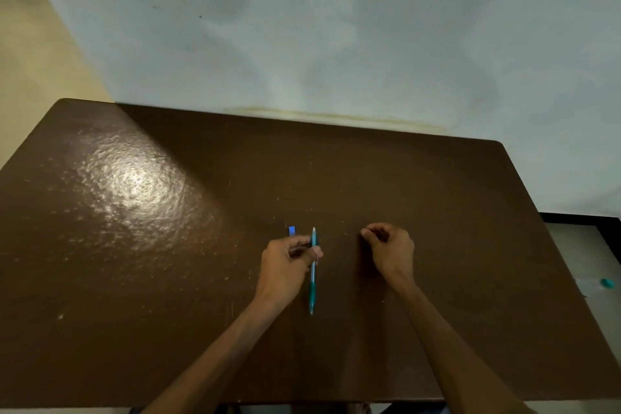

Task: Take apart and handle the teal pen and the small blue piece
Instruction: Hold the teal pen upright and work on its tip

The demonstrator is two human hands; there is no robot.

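Brown table (pixel 168 262) lies bare to the left of the left hand (pixel 285 262) and beyond both hands to the wall (pixel 336 44). Teal pen (pixel 313 279) runs lengthwise at the left hand's fingertips; small blue piece (pixel 292 230) just beyond its knuckles. Open gap between pen and right hand (pixel 389 249). Bare tabletop right of that hand.

Head-worn view — forward and down, over table (pixel 437 178) — near wall (pixel 336 27).

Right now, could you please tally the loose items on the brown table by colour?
Teal: 1, the teal pen, pinched by the left hand.
Blue: 1, the small blue piece, lying beside the pen.
Total: 2.
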